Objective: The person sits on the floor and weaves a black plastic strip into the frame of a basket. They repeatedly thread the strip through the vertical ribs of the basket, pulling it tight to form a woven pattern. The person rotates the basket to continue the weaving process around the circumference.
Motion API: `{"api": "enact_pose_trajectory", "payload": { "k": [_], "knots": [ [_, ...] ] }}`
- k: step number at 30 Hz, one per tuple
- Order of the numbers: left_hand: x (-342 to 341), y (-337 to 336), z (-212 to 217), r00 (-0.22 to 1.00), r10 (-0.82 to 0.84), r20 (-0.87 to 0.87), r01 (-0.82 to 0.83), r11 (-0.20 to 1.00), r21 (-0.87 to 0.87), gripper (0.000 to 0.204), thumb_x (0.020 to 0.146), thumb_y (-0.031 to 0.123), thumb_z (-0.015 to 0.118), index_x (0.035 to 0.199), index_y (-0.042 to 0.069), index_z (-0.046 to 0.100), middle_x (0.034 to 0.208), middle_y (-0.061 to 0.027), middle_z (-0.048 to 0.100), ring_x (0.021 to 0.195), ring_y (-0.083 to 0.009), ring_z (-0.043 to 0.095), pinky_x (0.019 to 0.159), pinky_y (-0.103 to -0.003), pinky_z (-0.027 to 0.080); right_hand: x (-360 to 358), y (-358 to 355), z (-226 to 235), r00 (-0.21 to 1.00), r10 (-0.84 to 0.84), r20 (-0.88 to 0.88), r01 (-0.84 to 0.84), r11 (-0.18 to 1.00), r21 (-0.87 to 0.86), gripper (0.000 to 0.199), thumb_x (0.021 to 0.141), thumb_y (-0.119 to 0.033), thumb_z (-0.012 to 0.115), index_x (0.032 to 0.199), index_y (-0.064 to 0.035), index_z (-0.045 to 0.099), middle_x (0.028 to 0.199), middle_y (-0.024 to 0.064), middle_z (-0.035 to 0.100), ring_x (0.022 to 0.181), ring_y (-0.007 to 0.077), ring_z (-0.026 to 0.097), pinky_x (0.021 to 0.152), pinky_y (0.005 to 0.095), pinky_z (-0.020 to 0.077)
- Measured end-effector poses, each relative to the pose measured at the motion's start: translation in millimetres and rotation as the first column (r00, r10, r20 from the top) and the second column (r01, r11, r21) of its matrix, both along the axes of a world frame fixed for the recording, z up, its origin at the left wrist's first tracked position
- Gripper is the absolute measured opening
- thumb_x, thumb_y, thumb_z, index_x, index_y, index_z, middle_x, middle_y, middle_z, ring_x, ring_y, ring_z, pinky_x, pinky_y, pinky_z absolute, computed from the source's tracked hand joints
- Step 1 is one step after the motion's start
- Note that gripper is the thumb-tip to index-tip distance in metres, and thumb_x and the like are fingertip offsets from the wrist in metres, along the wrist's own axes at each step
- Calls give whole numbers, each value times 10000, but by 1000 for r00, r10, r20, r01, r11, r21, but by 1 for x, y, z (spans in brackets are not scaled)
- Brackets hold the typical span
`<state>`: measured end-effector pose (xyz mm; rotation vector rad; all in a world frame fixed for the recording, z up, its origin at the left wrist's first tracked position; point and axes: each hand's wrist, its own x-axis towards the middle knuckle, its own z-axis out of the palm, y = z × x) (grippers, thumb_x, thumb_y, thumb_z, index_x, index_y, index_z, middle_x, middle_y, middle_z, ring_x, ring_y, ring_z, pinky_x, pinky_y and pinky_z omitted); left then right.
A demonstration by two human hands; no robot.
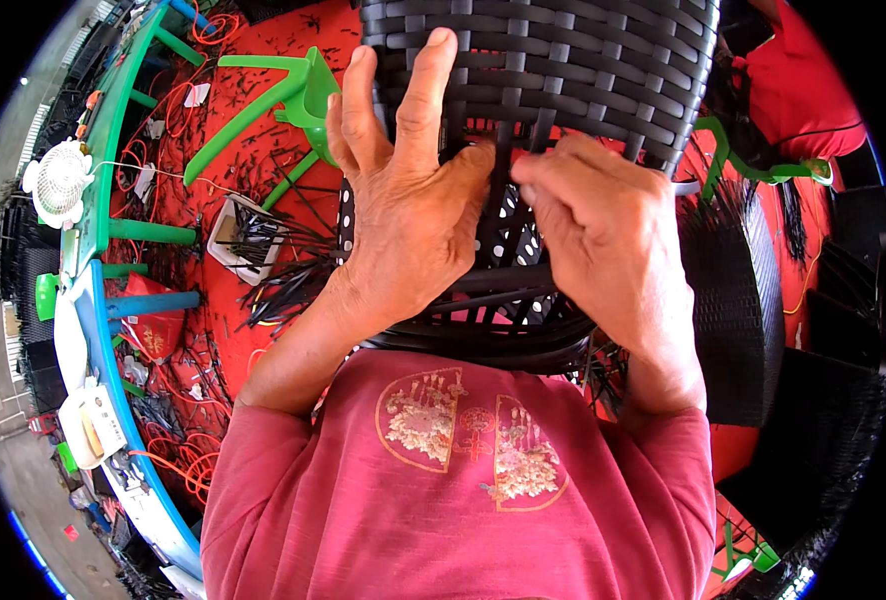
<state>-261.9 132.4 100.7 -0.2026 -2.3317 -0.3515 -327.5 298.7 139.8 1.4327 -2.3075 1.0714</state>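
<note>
A black woven panel (573,75) of flat plastic strips, like a chair back, stands in front of me. My left hand (408,195) lies against its lower left part, fingers spread upward and the thumb beside a loose upright black strip (504,155). Across that strip, my right hand (608,215) is closed, with thumb and fingers curled together near the weave's lower edge. What its fingertips hold, if anything, is hidden. Below my hands run several long black strips (503,280) and a bundle of them near my shirt. White-dotted dark material shows between the strips.
A green plastic chair (308,100) stands left of the panel. Near it, a white container (233,240) holds cut black strips. A blue-edged table (128,440) and white fan (60,183) are farther left. At right are woven pieces (728,310) and a person in red (803,85).
</note>
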Motion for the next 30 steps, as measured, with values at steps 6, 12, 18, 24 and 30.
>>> {"api": "enact_pose_trajectory", "payload": {
  "k": [6, 12, 18, 24, 30],
  "knots": [
    [20, -6, 0, 988, -84, -127, 104, 982, 155, 92, 727, 67, 668, 815, 42, 658, 1420, -251, 350, 1302, -433, 281, 1059, -519, 211, 5, -6, 5, 998, -21, -61, 8, 978, -208, 167, 791, 54, 658, 952, 17, 686, 959, 118, 675, 807, 203, 662, 665, 263, 517],
    [53, -18, 6, 955, -186, -232, 222, 964, 143, 254, 922, 227, 600, 1019, -8, 590, 1393, -281, 287, 1332, -418, 289, 1095, -513, 230, 12, -19, 0, 927, 286, 244, -244, 952, -188, 227, 753, 30, 707, 974, -19, 677, 952, 142, 661, 797, 273, 664, 658, 306, 531],
    [43, -31, -13, 985, 49, -168, -11, 975, 222, 204, 855, 53, 597, 1048, 0, 638, 1390, -241, 369, 1307, -387, 325, 1077, -449, 244, 35, -30, 20, 972, -99, 214, 103, 995, -7, 140, 751, 60, 666, 874, 0, 639, 706, 113, 610, 529, 226, 587, 502, 293, 466],
    [26, -31, -19, 986, 48, -160, -10, 973, 230, 267, 767, -1, 621, 1029, 18, 666, 1438, -234, 361, 1272, -412, 353, 1061, -473, 263, 28, -40, 16, 998, -59, 22, 59, 998, 14, 132, 714, 86, 591, 820, 12, 615, 659, 126, 576, 484, 258, 553, 450, 315, 422],
    [19, -38, -30, 974, -17, -228, 96, 936, 338, 251, 771, 16, 638, 1020, 27, 667, 1417, -220, 393, 1248, -392, 394, 1029, -457, 324, 42, -39, 29, 971, -238, 19, 237, 970, 47, 135, 703, 89, 575, 807, 10, 609, 633, 107, 556, 459, 197, 518, 463, 288, 414]
  ]
}}
